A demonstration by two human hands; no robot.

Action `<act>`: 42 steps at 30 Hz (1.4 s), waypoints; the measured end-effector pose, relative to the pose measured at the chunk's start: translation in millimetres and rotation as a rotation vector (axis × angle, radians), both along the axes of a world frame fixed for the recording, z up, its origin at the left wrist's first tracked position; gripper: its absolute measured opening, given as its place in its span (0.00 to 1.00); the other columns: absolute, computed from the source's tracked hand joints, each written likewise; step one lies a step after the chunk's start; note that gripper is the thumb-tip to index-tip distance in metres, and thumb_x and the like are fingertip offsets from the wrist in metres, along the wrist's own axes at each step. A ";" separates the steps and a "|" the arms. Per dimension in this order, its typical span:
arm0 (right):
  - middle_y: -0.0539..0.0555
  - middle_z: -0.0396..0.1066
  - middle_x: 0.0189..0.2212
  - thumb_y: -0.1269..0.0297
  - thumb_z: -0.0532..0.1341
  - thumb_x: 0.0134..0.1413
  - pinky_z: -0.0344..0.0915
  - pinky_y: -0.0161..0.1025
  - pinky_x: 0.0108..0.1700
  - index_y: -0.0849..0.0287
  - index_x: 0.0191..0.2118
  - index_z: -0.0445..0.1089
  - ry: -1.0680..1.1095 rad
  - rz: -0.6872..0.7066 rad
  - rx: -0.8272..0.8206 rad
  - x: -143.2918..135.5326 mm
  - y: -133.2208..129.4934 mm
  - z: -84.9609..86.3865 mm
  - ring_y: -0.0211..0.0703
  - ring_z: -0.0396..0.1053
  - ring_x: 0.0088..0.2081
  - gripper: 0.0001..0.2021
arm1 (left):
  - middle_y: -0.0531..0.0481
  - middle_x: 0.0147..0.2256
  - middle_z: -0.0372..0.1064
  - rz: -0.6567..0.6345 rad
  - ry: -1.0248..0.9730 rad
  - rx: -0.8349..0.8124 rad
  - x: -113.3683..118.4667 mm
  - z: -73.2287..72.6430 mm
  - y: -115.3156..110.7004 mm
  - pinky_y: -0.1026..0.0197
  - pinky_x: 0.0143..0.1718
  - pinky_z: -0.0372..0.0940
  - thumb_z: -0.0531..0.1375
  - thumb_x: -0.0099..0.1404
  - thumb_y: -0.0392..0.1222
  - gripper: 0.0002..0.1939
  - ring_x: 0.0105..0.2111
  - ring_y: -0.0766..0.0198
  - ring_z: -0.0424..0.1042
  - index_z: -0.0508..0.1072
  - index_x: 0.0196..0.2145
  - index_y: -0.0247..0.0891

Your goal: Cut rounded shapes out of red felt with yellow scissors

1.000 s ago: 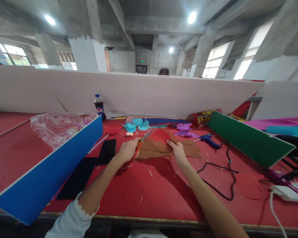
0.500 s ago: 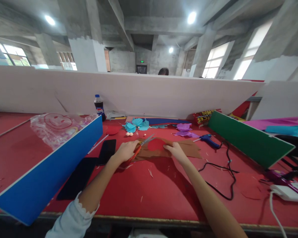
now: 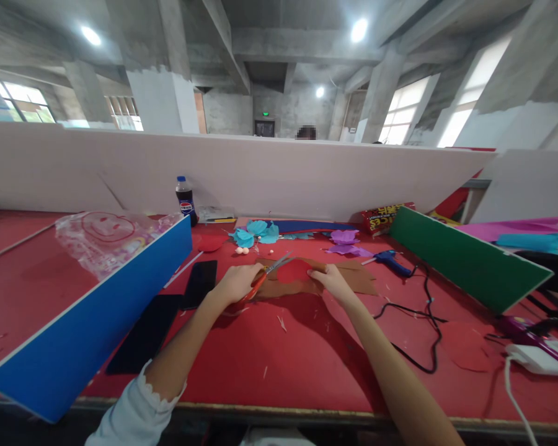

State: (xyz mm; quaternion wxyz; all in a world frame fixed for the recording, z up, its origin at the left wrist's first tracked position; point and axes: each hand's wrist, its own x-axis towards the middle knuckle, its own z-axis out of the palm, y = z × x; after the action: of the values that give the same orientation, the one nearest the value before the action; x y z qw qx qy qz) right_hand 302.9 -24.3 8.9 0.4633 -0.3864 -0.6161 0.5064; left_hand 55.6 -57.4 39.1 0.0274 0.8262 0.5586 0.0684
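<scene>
My left hand [image 3: 239, 283] is closed around the scissors [image 3: 278, 264], whose orange handles lie against the fingers. The blades point up and right, slightly parted, over the edge of a brown paper sheet [image 3: 286, 289]. From the other side, my right hand [image 3: 333, 282] pinches that sheet between thumb and fingers. Between the hands shows a red round area [image 3: 292, 271] bordered by brown; I cannot tell whether it is red paper or the table through a cut-out. More brown paper [image 3: 360, 282] lies flat beyond my right hand.
A blue board [image 3: 106, 316] and a green board [image 3: 465, 260] stand at the sides. A phone [image 3: 201, 284], a cola bottle [image 3: 185, 201], turquoise paper petals [image 3: 255, 233], purple petals [image 3: 345, 241] and a blue glue gun [image 3: 393, 264] with a black cord surround the work.
The brown sheet's near edge has bent into a wavier curve between the hands. The scissors and both hands have shifted only slightly.
</scene>
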 end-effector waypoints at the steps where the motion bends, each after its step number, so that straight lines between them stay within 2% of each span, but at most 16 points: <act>1: 0.50 0.71 0.24 0.65 0.58 0.38 0.62 0.36 0.32 0.63 0.33 0.73 -0.004 -0.003 0.006 0.4 0.3 -0.4 0.41 0.66 0.28 0.13 | 0.48 0.34 0.69 0.004 0.004 0.005 -0.2 0.0 0.0 0.63 0.29 0.57 0.52 0.55 0.43 0.13 0.33 0.57 0.69 0.63 0.40 0.43; 8: 0.50 0.71 0.23 0.65 0.57 0.39 0.61 0.34 0.31 0.64 0.33 0.73 -0.034 -0.009 0.025 1.4 0.5 0.6 0.39 0.65 0.27 0.13 | 0.48 0.38 0.69 0.012 0.024 -0.003 -0.4 2.3 -1.2 0.62 0.32 0.58 0.52 0.55 0.40 0.16 0.36 0.56 0.69 0.63 0.43 0.44; 15: 0.51 0.71 0.25 0.65 0.58 0.39 0.62 0.35 0.32 0.64 0.36 0.72 0.010 0.029 -0.018 2.7 1.2 -1.5 0.40 0.66 0.27 0.15 | 0.48 0.39 0.69 -0.037 0.027 -0.014 -0.2 5.2 -2.8 0.61 0.34 0.59 0.52 0.54 0.41 0.19 0.38 0.55 0.68 0.61 0.46 0.45; 24: 0.50 0.71 0.24 0.65 0.58 0.38 0.62 0.35 0.30 0.63 0.34 0.72 -0.016 -0.001 0.005 3.5 1.1 0.6 0.39 0.65 0.26 0.14 | 0.47 0.36 0.69 -0.012 0.042 -0.045 -0.7 4.8 -2.7 0.62 0.33 0.58 0.52 0.55 0.41 0.13 0.37 0.55 0.69 0.64 0.40 0.43; 31: 0.50 0.71 0.23 0.65 0.57 0.38 0.62 0.35 0.31 0.64 0.34 0.73 -0.049 -0.012 0.011 5.9 3.5 -3.1 0.40 0.66 0.27 0.14 | 0.48 0.35 0.70 -0.070 0.032 -0.022 -5.8 0.5 0.5 0.61 0.31 0.57 0.52 0.54 0.43 0.13 0.35 0.55 0.69 0.64 0.39 0.45; 37: 0.50 0.71 0.22 0.65 0.57 0.38 0.62 0.35 0.30 0.62 0.31 0.73 -0.081 0.000 0.030 6.7 3.2 -1.4 0.41 0.66 0.27 0.12 | 0.47 0.32 0.70 -0.019 0.059 -0.060 -4.0 6.3 -1.6 0.63 0.30 0.56 0.51 0.56 0.45 0.10 0.34 0.57 0.69 0.66 0.36 0.43; 42: 0.50 0.72 0.24 0.66 0.57 0.38 0.63 0.38 0.32 0.61 0.32 0.73 -0.121 0.007 0.055 9.0 4.9 -2.2 0.45 0.67 0.30 0.13 | 0.48 0.30 0.69 -0.038 0.081 -0.051 -3.8 7.3 -1.5 0.63 0.28 0.55 0.51 0.56 0.44 0.09 0.31 0.58 0.68 0.66 0.35 0.43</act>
State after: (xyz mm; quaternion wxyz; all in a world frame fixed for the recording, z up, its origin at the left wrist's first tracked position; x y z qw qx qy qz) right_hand 311.9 -19.4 6.8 0.4338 -0.4012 -0.6581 0.4666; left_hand 51.9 -58.9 46.4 0.0272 0.8379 0.5449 0.0199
